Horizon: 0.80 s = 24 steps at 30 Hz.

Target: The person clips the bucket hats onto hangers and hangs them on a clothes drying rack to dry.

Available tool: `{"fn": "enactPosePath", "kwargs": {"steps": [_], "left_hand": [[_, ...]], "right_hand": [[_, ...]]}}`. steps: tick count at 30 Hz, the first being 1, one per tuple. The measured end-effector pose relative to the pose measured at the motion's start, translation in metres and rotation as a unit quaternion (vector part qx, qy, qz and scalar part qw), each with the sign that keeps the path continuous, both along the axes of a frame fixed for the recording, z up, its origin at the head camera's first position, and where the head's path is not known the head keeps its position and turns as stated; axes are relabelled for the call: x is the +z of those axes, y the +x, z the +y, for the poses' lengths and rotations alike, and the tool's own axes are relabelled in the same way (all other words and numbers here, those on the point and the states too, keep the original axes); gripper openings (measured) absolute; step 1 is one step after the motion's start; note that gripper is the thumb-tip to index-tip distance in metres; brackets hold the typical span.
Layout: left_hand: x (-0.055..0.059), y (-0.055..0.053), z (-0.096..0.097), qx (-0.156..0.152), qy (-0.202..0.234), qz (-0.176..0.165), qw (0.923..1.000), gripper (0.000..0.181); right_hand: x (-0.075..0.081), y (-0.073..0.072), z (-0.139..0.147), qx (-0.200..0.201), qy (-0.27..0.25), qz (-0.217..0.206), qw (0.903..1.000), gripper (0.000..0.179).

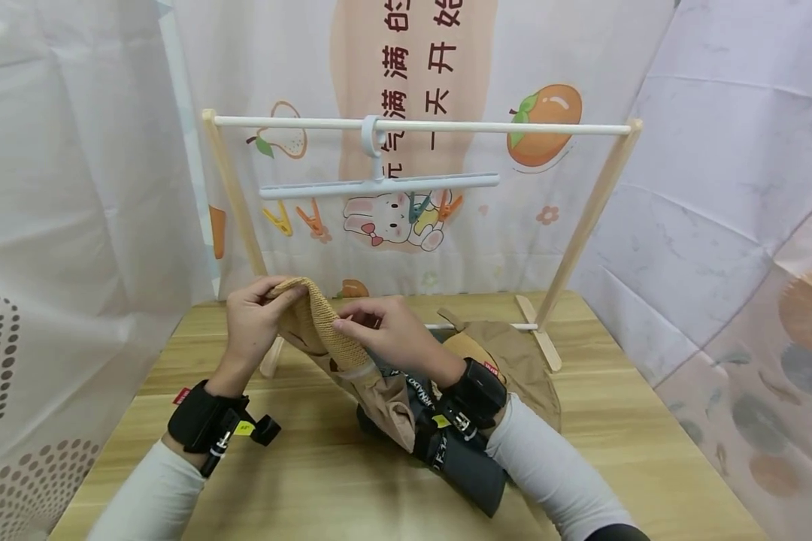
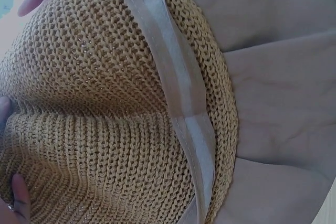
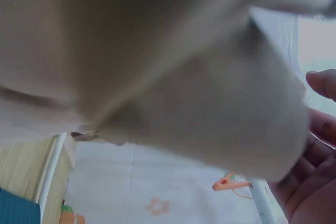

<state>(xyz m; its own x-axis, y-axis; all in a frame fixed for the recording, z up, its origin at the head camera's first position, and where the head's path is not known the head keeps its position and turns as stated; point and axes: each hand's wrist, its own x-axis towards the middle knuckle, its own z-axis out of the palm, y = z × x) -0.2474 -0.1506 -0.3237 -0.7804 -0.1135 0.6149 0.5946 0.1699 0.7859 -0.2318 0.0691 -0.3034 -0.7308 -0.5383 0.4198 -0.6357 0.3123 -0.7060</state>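
Observation:
A tan sun hat (image 1: 365, 379) with a knitted crown and a wide cloth brim is held up over the table, its brim hanging down to the right. My left hand (image 1: 252, 319) pinches the knitted part at the upper left. At the other side of the knit, my right hand (image 1: 395, 338) pinches it between thumb and fingers. The left wrist view shows the hat's knitted crown (image 2: 89, 66) close up, with a pale inner band (image 2: 178, 66) along it. Blurred cloth of the brim (image 3: 210, 108) fills much of the right wrist view, beside my right fingers.
A dark grey garment (image 1: 470, 469) with a lettered band lies under the hat. Another tan cloth piece (image 1: 521, 361) lies right of it. Behind stands a wooden rack (image 1: 585, 222) with a white rod, from which hangs a pale blue hanger (image 1: 440, 182) with several coloured clips (image 1: 311, 219).

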Motion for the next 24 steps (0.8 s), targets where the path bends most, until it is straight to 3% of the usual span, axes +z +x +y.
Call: {"fn": "enactPosePath", "kwargs": {"steps": [5,12,24], "left_hand": [[0.0,-0.003,0.006,0.002,-0.016,0.01,0.9998,0.014],[-0.001,-0.005,0.01,0.012,-0.005,0.009,0.9999,0.014],[0.0,-0.007,0.02,0.003,-0.029,-0.038,0.9988,0.02]], "right_hand": [[0.002,-0.002,0.01,0.0,0.011,0.011,0.9999,0.017],[0.011,-0.007,0.015,0.0,0.042,0.027,0.9987,0.017],[0.014,-0.01,0.017,-0.033,0.079,0.023,0.9961,0.025]]}}
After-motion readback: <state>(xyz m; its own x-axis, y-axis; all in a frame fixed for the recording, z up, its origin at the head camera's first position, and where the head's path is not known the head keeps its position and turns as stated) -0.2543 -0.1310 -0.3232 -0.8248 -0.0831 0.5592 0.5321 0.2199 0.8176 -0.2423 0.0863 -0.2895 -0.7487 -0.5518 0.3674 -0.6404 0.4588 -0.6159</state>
